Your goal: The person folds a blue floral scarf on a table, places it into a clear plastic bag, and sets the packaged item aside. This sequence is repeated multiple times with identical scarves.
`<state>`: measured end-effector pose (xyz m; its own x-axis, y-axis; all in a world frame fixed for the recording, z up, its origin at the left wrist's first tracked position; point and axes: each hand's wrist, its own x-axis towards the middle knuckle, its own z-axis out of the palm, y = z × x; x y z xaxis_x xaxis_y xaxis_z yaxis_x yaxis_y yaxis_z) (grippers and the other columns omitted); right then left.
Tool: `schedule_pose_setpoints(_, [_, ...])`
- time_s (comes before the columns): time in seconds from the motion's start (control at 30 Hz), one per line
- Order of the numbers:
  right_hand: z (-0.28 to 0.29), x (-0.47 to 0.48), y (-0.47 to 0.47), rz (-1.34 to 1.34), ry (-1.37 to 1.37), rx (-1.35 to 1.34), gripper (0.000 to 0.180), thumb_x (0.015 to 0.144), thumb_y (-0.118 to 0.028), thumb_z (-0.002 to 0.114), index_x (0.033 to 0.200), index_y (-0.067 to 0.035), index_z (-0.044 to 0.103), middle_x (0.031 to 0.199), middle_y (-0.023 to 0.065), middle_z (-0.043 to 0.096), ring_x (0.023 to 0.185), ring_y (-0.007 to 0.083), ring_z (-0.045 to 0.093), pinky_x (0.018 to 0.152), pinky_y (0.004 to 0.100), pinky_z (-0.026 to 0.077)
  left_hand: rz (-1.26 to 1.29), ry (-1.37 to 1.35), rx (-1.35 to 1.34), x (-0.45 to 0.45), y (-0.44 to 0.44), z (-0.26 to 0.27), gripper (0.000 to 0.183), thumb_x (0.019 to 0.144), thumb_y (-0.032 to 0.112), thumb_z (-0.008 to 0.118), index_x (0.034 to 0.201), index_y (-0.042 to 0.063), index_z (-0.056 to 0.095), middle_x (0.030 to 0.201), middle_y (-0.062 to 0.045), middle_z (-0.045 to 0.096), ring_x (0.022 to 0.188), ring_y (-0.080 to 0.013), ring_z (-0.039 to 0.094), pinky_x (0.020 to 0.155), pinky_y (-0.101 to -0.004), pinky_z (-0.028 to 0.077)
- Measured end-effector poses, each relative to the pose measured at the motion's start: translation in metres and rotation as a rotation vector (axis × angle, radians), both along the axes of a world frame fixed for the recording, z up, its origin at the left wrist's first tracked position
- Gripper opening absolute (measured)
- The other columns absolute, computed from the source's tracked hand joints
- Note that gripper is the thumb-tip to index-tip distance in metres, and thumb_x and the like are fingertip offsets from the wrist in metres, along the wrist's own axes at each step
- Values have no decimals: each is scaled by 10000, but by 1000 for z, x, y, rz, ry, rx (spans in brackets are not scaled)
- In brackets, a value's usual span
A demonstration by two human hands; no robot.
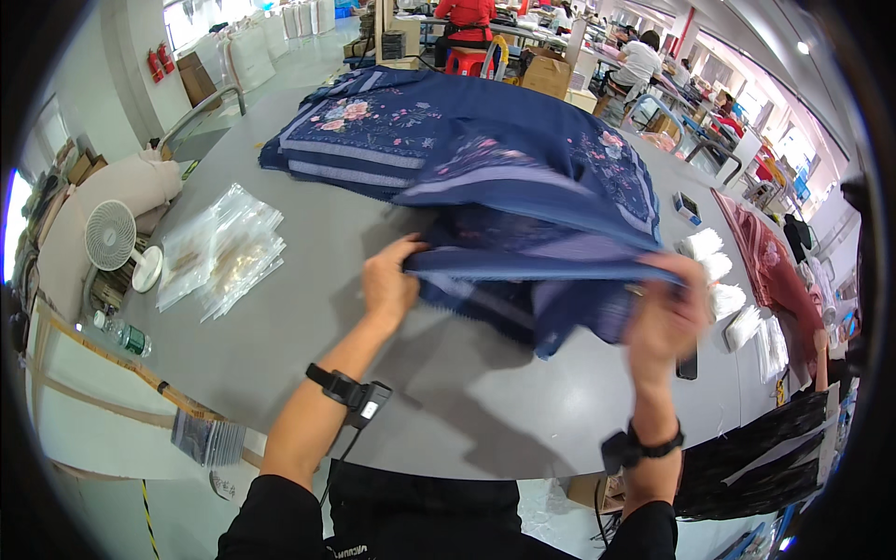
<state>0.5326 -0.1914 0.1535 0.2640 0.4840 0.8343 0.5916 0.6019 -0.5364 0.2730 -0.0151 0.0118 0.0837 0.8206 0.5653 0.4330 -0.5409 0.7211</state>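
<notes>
Between my two hands a navy floral scarf (518, 264) is stretched, its light-blue edge running across in front of me. My left hand (390, 283) grips the left end of that edge. At the other end my right hand (668, 308) pinches the cloth; it is blurred by motion. Part of the fabric hangs down below the edge, above the grey table. Behind it lies a stack of navy scarves (364, 133) with pink flowers and pale lilac stripes. A lifted, blurred fold joins the stack and the held cloth, so I cannot tell where one ends.
Clear plastic bags (241, 245) lie on the grey table (315, 210) at left, near a white fan (112, 234) and a water bottle (124, 334). At right are white bundles (724, 301), a small box (687, 208), a dark phone (687, 365) and pink cloth (773, 266), touched by another person's hand (820, 343).
</notes>
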Motion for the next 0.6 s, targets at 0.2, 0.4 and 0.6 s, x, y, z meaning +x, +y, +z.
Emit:
schedule_pose_setpoints(0.2, [29, 65, -160, -732, -99, 375, 243, 1046, -205, 544, 1163, 1, 599, 1113, 123, 641, 954, 207, 671, 872, 341, 586, -190, -438, -68, -148, -40, 53, 177, 956, 90, 641, 1076, 77, 770, 1335, -222, 693, 1196, -291, 676, 1018, -425, 548])
schedule_pose_setpoints(0.4, [26, 100, -132, -412, 262, 108, 334, 1092, -130, 549, 1364, 37, 647, 1296, 155, 704, 1142, 187, 673, 1014, 308, 521, -46, -569, 412, -200, -67, 152, 359, 1060, 192, 488, 1310, -4, 654, 1316, -174, 688, 1111, -244, 686, 997, -370, 565])
schedule_pose_setpoints(0.6, [43, 103, 32, -147, 597, -170, 274, 1051, -287, 704, 1089, -21, 756, 1017, 3, 738, 903, 59, 608, 808, 214, 462, -93, -376, -336, -175, 31, 185, 438, 939, -117, 417, 1210, -25, 749, 1209, -122, 716, 1087, -209, 707, 949, -384, 621])
